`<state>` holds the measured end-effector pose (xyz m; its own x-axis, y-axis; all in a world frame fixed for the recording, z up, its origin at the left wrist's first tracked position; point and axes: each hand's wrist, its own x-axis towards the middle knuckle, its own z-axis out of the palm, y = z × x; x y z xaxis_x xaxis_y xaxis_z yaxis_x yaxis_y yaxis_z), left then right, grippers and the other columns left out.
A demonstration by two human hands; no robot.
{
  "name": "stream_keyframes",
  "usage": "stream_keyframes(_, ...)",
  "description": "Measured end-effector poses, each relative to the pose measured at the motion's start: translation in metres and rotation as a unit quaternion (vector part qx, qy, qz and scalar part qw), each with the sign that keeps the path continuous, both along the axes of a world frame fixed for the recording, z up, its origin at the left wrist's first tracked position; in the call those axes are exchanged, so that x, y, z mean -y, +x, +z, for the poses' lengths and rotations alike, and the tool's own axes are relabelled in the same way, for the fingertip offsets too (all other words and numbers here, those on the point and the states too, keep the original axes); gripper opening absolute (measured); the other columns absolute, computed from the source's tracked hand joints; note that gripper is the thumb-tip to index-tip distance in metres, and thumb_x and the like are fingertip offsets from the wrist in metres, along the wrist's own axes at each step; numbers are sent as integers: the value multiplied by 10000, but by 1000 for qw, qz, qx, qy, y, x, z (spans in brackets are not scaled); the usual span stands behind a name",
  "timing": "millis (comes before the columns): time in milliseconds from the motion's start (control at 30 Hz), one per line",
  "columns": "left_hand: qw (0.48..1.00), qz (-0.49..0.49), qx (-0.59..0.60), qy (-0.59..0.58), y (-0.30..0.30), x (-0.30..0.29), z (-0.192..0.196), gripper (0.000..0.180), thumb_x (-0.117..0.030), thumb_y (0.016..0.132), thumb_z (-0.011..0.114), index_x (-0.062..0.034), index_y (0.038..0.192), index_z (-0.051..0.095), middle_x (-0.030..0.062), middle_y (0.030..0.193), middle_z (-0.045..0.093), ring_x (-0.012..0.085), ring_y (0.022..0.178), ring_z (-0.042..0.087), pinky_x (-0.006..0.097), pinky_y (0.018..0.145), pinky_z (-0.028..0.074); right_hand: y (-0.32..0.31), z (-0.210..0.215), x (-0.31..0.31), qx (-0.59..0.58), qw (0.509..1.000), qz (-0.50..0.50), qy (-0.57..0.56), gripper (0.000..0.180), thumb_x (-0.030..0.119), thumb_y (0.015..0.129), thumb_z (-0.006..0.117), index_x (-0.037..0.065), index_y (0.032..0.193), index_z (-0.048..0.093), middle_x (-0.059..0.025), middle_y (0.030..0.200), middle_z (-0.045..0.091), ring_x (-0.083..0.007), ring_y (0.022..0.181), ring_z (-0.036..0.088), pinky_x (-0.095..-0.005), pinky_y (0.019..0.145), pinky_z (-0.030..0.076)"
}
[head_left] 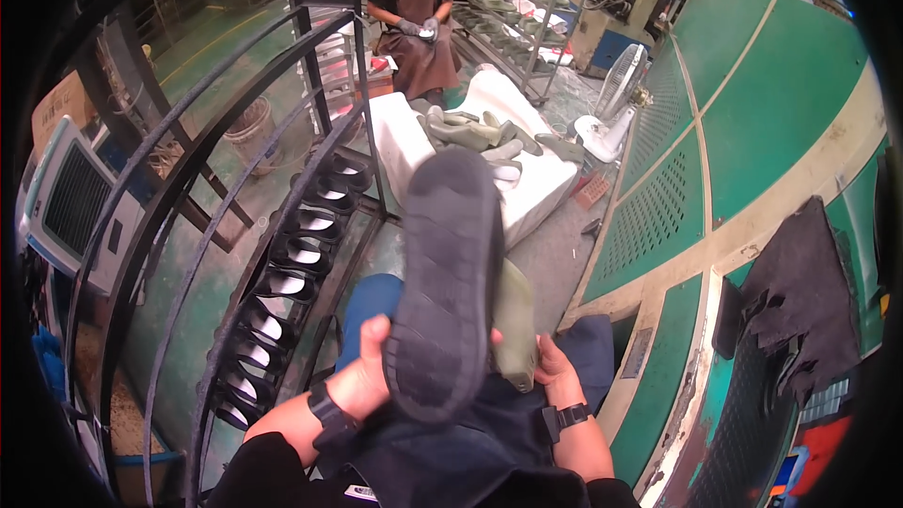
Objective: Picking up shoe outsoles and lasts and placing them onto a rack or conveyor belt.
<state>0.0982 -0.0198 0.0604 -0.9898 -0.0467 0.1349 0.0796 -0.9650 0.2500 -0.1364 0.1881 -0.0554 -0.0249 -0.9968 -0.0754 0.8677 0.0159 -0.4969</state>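
My left hand (365,374) is closed around the heel end of a black shoe (442,273), which is held upright with its sole toward me and its toe pointing away. Behind and to the right of the shoe is an olive-green shoe last (514,325), partly hidden by it. The fingers of my right hand (557,369) are closed on the lower end of that last. Whether the last touches the shoe is hidden. Both hands are above my lap, with a dark apron (442,456) below them.
To my left, a black metal rack (273,254) holds a row of black shoes (287,284). Ahead, a white-covered stand (541,193) carries several green lasts. A green machine (677,216) with a dark cloth (800,292) stands close right. Beyond are a fan (607,113) and a seated co-worker (419,28).
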Motion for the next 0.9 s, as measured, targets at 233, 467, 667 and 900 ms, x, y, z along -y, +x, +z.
stream_keyframes(233,943,251,165,-146,35,62,-56,799,-304,833,729,-42,1494,364,192,1346,564,319,1191,616,460,1030,518,47,19,31,-44,987,45,145,587,422,993,623,3,1383,491,-191,1137,669,-306,950,703,-408,721,618)
stream_keyframes(467,928,311,181,-93,60,58,-104,790,-337,842,687,-61,1498,344,175,1385,537,314,1259,564,456,1081,465,66,2,58,36,964,64,254,612,511,1026,510,23,1395,495,-207,1155,654,-326,981,669,-429,780,567)
stream_keyframes(667,921,308,199,-133,60,66,-110,887,-387,803,712,-48,1519,313,162,1407,511,295,1277,542,428,1085,445,67,-11,90,135,930,38,339,603,537,994,561,51,1351,532,-194,1109,647,-310,920,661,-409,750,565)
stream_keyframes(900,906,322,205,-182,56,63,-94,1101,-373,705,804,-47,1577,216,131,1476,457,269,1350,479,397,1140,376,34,-15,154,113,906,-12,408,607,570,957,602,69,1297,563,-181,1035,640,-300,870,655,-397,704,573)
